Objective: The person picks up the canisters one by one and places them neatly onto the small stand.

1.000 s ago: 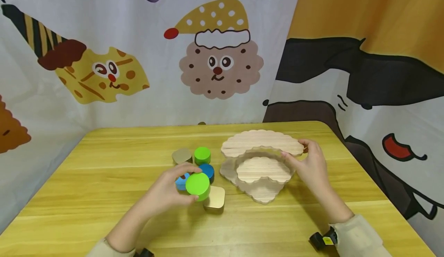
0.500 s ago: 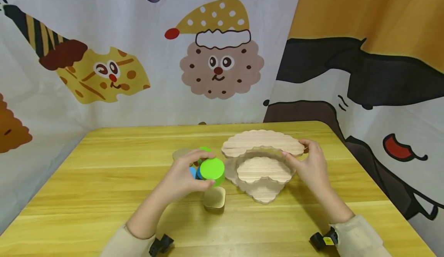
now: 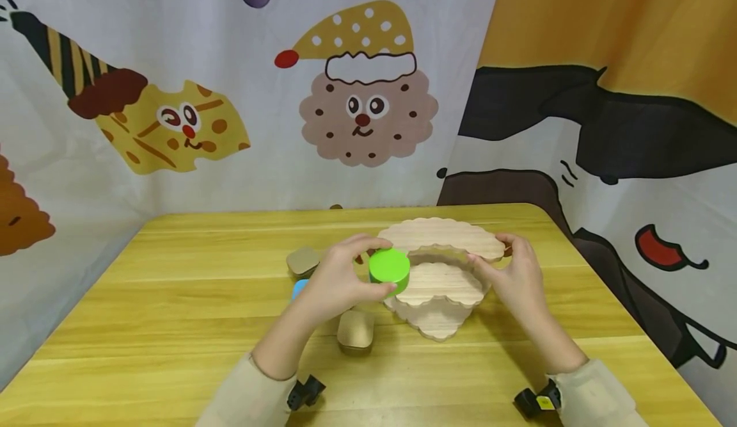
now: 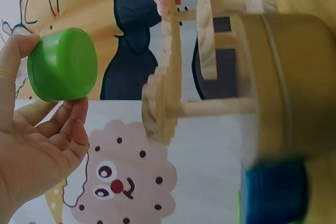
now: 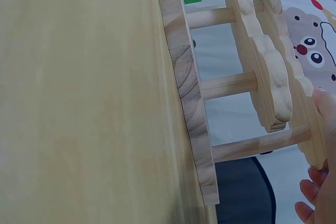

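In the head view my left hand (image 3: pixel 334 286) holds a small round green tin (image 3: pixel 389 270) by its sides, between thumb and fingers. A seam below its lid shows in the left wrist view. The tin overlaps the left part of a pale wooden tiered stand (image 3: pixel 440 233) with scalloped edges. My right hand (image 3: pixel 518 273) grips the right end of the stand's highest tier, thumb at the front edge. The right wrist view shows round wooden dowels (image 5: pixel 228 85) joining the tiers to the base (image 5: pixel 189 95).
A gold square tin (image 3: pixel 355 331) stands in front of the left hand, another (image 3: pixel 302 262) behind it. A light-blue piece (image 3: pixel 299 288) is mostly hidden by that hand. A dark-blue tin (image 4: pixel 278 190) shows in the left wrist view. A printed curtain (image 3: pixel 368 184) hangs behind the table.
My left hand has carried the green tin rightward and a little farther back, from above the other tins to the stand's left side. My right hand keeps its grip in the same place.
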The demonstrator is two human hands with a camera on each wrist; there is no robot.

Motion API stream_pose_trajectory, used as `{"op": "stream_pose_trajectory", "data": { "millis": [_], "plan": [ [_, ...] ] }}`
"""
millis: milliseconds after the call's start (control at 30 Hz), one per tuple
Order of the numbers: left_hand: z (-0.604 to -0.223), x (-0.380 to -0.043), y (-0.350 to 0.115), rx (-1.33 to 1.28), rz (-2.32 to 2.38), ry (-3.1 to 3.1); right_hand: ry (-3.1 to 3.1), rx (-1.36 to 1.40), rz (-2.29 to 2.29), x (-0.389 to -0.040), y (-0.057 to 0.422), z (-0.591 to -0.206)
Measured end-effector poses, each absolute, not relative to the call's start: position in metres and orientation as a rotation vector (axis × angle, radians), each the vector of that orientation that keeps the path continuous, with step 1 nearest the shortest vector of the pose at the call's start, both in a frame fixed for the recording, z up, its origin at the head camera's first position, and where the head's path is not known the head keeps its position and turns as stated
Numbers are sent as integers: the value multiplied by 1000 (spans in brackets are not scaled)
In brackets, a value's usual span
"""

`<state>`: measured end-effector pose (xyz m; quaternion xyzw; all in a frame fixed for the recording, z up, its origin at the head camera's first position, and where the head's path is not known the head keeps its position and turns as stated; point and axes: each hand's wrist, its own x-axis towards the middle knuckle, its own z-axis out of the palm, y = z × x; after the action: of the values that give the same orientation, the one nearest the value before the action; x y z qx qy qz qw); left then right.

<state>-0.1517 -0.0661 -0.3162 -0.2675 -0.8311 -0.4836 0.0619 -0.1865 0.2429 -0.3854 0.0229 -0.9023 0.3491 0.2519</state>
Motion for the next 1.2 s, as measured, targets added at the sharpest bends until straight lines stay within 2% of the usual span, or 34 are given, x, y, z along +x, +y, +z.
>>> {"op": "stream_pose_trajectory", "data": {
  "millis": [567, 1200],
  "plan": [
    [-291, -169, -15, -830, -1409, -2496, -2447, 77, 965, -188, 243, -389],
    [-300, -206, 37, -827, -1527, -2425, -2431, 79, 1001, -188, 244, -388]
  ]
}}
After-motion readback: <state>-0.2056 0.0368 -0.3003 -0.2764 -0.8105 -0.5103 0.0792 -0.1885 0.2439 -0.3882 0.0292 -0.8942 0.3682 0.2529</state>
